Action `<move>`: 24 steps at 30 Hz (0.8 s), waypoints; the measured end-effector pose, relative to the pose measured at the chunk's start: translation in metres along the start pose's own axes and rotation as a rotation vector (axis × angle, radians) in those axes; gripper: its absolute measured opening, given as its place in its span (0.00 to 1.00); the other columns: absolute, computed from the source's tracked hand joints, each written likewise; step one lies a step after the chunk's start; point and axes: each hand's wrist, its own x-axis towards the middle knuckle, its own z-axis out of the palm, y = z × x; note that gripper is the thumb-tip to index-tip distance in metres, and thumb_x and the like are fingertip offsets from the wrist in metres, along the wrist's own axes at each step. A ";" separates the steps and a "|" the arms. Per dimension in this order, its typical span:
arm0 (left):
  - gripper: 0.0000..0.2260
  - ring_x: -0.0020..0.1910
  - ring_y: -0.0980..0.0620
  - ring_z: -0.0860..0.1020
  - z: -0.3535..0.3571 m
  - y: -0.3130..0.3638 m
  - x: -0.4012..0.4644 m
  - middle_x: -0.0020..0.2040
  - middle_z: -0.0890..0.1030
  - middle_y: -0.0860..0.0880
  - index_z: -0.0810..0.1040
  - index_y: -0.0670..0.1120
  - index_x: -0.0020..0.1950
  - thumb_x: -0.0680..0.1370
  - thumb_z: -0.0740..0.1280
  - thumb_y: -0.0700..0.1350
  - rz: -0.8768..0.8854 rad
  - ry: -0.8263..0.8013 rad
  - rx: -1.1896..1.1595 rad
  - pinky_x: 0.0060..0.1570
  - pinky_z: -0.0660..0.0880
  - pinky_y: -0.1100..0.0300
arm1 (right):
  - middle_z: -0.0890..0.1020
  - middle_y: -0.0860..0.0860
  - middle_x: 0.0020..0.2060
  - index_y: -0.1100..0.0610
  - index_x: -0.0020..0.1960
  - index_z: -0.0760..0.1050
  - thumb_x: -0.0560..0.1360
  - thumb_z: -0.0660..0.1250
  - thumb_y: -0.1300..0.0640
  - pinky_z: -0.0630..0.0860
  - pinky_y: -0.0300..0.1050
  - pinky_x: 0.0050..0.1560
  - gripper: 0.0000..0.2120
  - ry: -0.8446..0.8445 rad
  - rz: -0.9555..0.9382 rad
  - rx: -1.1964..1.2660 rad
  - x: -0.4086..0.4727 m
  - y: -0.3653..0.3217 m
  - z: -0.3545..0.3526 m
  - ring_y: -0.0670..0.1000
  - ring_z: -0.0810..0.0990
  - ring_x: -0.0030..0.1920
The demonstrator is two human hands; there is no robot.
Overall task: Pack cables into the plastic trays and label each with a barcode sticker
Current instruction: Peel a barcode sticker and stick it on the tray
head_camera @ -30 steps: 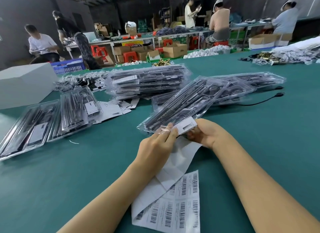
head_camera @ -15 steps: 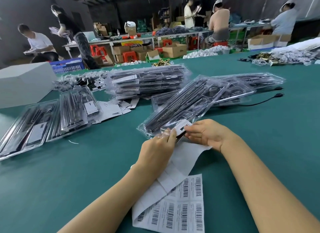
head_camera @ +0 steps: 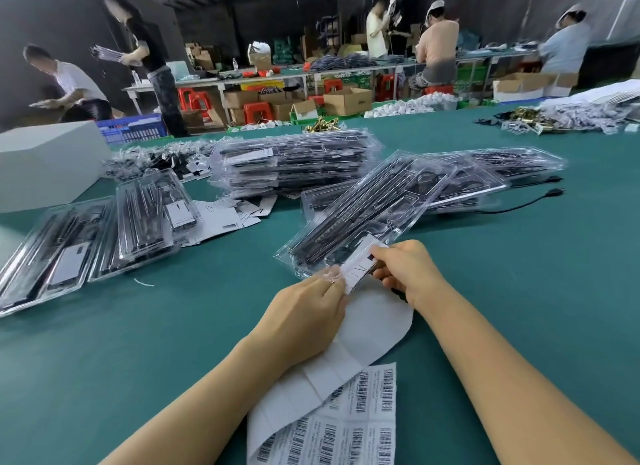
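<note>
Head view, tray in hand: a clear plastic tray [head_camera: 363, 218] loaded with black cables lies slanted on the green table [head_camera: 519, 291], its near end at the centre of the view and its far end running toward 1 o'clock.
Head view, label: a white barcode sticker [head_camera: 358, 267] sits on the tray's near end, between the two hands.
Left hand: the left hand [head_camera: 308, 312] has its fingers curled at the tray's near corner, pinching the clear rim beside the sticker.
Right hand: the right hand [head_camera: 405, 270] curls round the tray's near end from 3 o'clock, fingertips on the sticker's edge; whether it is pressing or just steadying, I cannot tell.
Sticker supply: the sticker sheet [head_camera: 346, 433] lies at 6 o'clock, its upper part already bare backing, with rows of barcodes left lower down.
Done so far: two labelled trays [head_camera: 104, 236] lie side by side at 9 o'clock, and a stack of filled trays [head_camera: 294, 163] stands at 12 o'clock.
Left to do: more filled trays [head_camera: 485, 173] fan out at 2 o'clock, with no label that I can make out, and loose black cables [head_camera: 526, 201] trail just beside them.
Judgement: the job looks midway, this tray being at its labelling step.
</note>
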 end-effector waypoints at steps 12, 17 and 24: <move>0.31 0.77 0.54 0.49 0.013 -0.002 0.000 0.79 0.51 0.55 0.50 0.49 0.79 0.80 0.44 0.63 -0.156 -0.369 -0.031 0.72 0.55 0.60 | 0.81 0.54 0.31 0.67 0.50 0.78 0.75 0.68 0.53 0.72 0.45 0.35 0.15 -0.019 -0.061 -0.125 0.003 0.006 0.001 0.51 0.75 0.31; 0.32 0.78 0.55 0.48 0.013 -0.001 0.000 0.79 0.49 0.55 0.50 0.49 0.79 0.79 0.44 0.65 -0.220 -0.408 -0.054 0.72 0.57 0.59 | 0.79 0.52 0.31 0.64 0.48 0.77 0.71 0.75 0.55 0.68 0.37 0.24 0.14 -0.049 -0.060 -0.149 -0.001 0.004 0.000 0.43 0.72 0.22; 0.11 0.38 0.50 0.83 0.008 0.000 -0.005 0.36 0.83 0.50 0.82 0.44 0.34 0.75 0.71 0.46 -0.009 0.394 -0.085 0.28 0.78 0.57 | 0.80 0.51 0.31 0.62 0.44 0.80 0.69 0.75 0.61 0.66 0.34 0.20 0.07 -0.050 0.038 0.095 0.000 -0.004 -0.001 0.42 0.75 0.23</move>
